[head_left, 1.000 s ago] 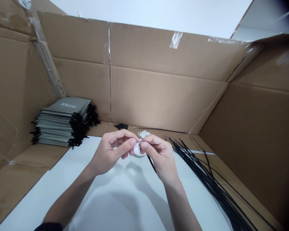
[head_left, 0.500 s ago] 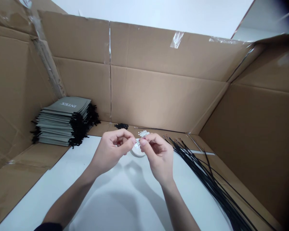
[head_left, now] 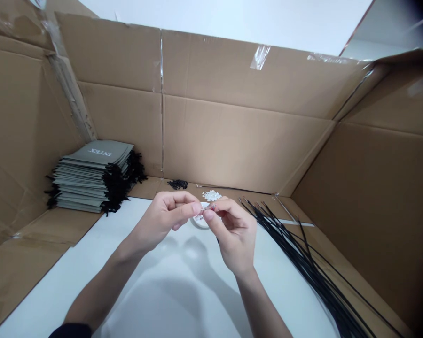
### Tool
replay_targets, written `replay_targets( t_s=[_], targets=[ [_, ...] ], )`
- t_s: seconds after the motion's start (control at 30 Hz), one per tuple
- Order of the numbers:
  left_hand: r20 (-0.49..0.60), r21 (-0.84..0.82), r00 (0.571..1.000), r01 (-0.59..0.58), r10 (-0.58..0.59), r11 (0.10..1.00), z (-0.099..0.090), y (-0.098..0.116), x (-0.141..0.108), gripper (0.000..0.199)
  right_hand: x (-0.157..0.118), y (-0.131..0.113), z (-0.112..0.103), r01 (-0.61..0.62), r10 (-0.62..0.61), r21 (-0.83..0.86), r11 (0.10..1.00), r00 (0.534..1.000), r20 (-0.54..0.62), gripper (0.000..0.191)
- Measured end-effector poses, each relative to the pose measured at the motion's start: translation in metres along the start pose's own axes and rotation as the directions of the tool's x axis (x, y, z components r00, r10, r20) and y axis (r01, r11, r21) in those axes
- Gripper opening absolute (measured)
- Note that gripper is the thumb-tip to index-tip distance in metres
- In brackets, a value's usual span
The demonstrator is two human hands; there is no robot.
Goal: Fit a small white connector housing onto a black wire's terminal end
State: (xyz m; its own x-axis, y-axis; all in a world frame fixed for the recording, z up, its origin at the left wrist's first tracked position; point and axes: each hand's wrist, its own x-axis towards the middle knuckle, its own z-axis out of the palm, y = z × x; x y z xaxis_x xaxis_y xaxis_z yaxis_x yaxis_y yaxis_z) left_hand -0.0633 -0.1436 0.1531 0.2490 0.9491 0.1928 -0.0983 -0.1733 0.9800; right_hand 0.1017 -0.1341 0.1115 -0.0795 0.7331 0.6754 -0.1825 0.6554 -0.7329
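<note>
The left hand (head_left: 176, 212) and right hand (head_left: 237, 230) pinch a tiny thin piece (head_left: 204, 210) above a white dish (head_left: 201, 225); whether anything is joined cannot be told. White bits (head_left: 211, 195) and black cords (head_left: 303, 263) lie loose, while grey INTEX-marked pieces (head_left: 81, 183) stand stacked, seemingly finished, black strands at their edges.

Dish (head_left: 201, 226) on table (head_left: 275, 272), pouch stack (head_left: 82, 183) well left of it, near parts heap (head_left: 212, 195) just behind, far parts heap (head_left: 178, 184) behind and left, cord bundle (head_left: 299, 258) to its right
</note>
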Motion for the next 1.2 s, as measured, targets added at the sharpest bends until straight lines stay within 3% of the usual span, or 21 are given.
replay_targets(
  t_s=[0.17, 0.3, 0.47, 0.63, 0.77, 0.9, 1.07, 1.2],
  targets=[
    [-0.004, -0.024, 1.0, -0.005, 0.005, 1.0, 0.003, -0.004, 0.0, 0.033, -0.003, 0.003, 0.006, 0.104, -0.108, -0.056, 0.993, 0.991, -0.077, 0.011],
    [-0.021, 0.009, 0.999, -0.026, 0.026, 1.0, 0.005, -0.001, -0.002, 0.032, -0.005, 0.003, 0.007, 0.215, -0.238, -0.205, 0.955, 0.966, -0.097, 0.014],
    [-0.094, 0.155, 0.994, -0.041, 0.056, 0.987, 0.004, 0.002, -0.01, 0.026, 0.001, -0.011, -0.003, 0.369, -0.383, -0.441, 0.818, 0.922, 0.06, 0.016],
    [-0.133, 0.288, 0.99, -0.012, 0.053, 0.958, 0.002, 0.002, -0.017, 0.025, 0.009, -0.021, -0.014, 0.413, -0.34, -0.434, 0.801, 0.91, 0.238, 0.017],
    [-0.059, 0.192, 0.998, 0.003, 0.009, 0.981, 0.002, 0.001, -0.015, 0.033, 0.007, -0.015, -0.01, 0.323, -0.3, -0.303, 0.897, 0.946, 0.119, 0.016],
    [0.009, 0.043, 0.999, 0.037, -0.038, 0.998, 0.005, -0.002, -0.006, 0.042, 0.002, -0.005, -0.002, 0.109, -0.11, -0.047, 0.993, 0.994, -0.016, 0.011],
    [0.034, -0.052, 0.998, 0.054, -0.052, 0.997, 0.009, -0.005, 0.0, 0.037, 0.001, 0.003, 0.003, -0.094, 0.105, 0.266, 0.959, 0.994, -0.025, 0.011],
    [-0.015, -0.023, 1.0, -0.012, 0.012, 1.0, 0.01, -0.003, -0.004, 0.036, 0.003, 0.003, 0.001, -0.109, 0.124, 0.238, 0.965, 0.991, -0.047, 0.01]
  ],
)
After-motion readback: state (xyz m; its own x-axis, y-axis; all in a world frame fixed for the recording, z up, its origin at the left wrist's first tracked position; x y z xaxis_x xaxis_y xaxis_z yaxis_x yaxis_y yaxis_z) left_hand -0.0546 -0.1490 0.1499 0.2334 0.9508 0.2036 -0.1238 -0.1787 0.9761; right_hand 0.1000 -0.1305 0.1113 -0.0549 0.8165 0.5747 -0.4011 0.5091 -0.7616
